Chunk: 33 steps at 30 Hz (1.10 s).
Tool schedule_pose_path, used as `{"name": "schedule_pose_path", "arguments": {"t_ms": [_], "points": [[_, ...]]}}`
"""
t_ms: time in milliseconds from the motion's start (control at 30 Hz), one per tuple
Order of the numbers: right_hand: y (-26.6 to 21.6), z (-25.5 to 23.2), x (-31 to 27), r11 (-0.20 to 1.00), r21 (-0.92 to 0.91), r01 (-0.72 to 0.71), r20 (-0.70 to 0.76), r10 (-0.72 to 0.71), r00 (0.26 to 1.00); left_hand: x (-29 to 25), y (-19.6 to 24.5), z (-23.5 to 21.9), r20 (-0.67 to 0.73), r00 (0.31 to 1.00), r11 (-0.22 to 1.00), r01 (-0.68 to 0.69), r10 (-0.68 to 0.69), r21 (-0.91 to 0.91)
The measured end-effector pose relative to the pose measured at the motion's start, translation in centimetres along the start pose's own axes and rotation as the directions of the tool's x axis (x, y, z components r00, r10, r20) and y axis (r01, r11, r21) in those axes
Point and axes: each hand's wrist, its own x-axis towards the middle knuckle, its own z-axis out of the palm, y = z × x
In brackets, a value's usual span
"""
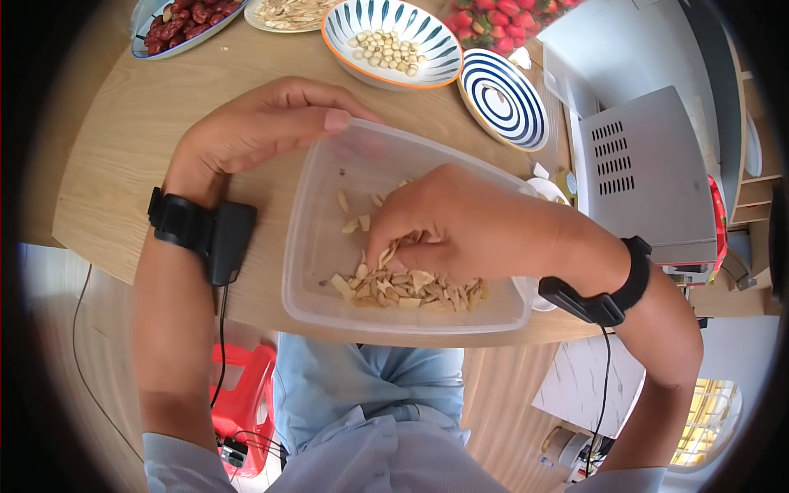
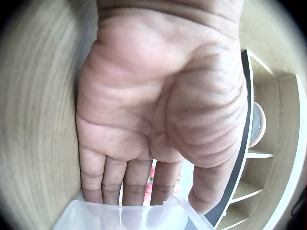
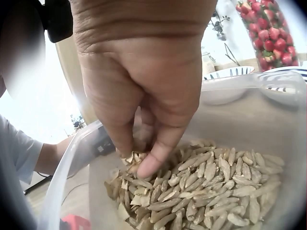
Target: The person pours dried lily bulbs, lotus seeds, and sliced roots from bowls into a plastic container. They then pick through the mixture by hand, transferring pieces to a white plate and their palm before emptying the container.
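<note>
A translucent plastic container (image 1: 302, 222) sits at the table's near edge. In it lies a heap of small tan spindle-shaped dried pieces (image 3: 223, 184), mixed with pale dried slices (image 3: 139, 197). My right hand (image 1: 440, 226) reaches inside, fingers curled down, and pinches a few pale slices between thumb and fingertips. More loose pieces are scattered on the container's floor toward its left side. At the far left corner, my left hand (image 1: 267, 123) rests against the rim from outside. Its fingers (image 2: 136, 179) extend nearly straight along the outer wall, and the thumb lies at the corner.
Behind the container stand a striped bowl (image 1: 394, 16) of round cream-coloured seeds, a blue-ringed plate (image 1: 503, 99), a plate of pale slices (image 1: 288, 15) and a dish of red dates (image 1: 185, 25). Strawberry-like red items (image 1: 501, 20) are farther back. A silver appliance (image 1: 649, 172) stands right.
</note>
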Motion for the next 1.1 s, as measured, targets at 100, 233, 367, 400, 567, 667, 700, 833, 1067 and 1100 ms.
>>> {"name": "schedule_pose_path", "arguments": {"t_ms": [100,233,367,400,567,667,700,833,1067,1100], "points": [[0.0,-0.7,-0.1,0.982,0.127,-0.138,0.016,0.137,0.99,0.0,-0.2,-0.2,0.02,1.0,1.0,-0.001,0.001,-0.012],[0.3,-1.3,-0.1,0.903,0.303,-0.306,0.109,0.287,0.952,-0.1,0.0,-0.1,0.021,1.0,1.0,-0.005,0.005,-0.016],[1.1,-1.7,-0.2,0.862,0.41,-0.298,0.093,0.285,0.954,-0.2,-0.1,0.0,-0.001,1.0,1.0,0.003,-0.003,-0.014],[1.3,-1.7,-0.3,0.857,0.42,-0.299,0.08,0.293,0.953,-0.2,0.0,0.0,-0.002,1.0,1.0,0.006,-0.006,-0.013],[1.6,-1.8,-0.7,0.847,0.436,-0.305,0.088,0.297,0.951,-0.1,0.3,0.0,0.018,1.0,1.0,0.016,-0.016,-0.023],[1.4,-1.9,-1.1,0.85,0.437,-0.294,0.075,0.291,0.954,-0.2,0.2,0.1,0.0,1.0,1.0,0.008,-0.008,-0.003],[1.2,-2.0,-1.3,0.853,0.43,-0.297,0.063,0.299,0.952,-0.2,0.1,0.0,-0.001,1.0,1.0,0.009,-0.009,0.002],[0.1,-2.8,-3.6,0.862,0.455,-0.224,-0.022,0.263,0.965,0.0,0.3,0.0,0.016,1.0,1.0,0.016,-0.016,0.017],[-1.5,-4.3,-14.5,0.853,0.449,-0.266,-0.244,0.403,0.882,-1.2,2.8,0.7,-0.115,0.971,0.966,0.224,-0.21,0.128],[-0.7,-3.9,-16.1,0.845,0.454,-0.282,-0.27,0.432,0.86,-1.3,3.0,0.7,-0.121,0.965,0.96,0.248,-0.232,0.134]]}}
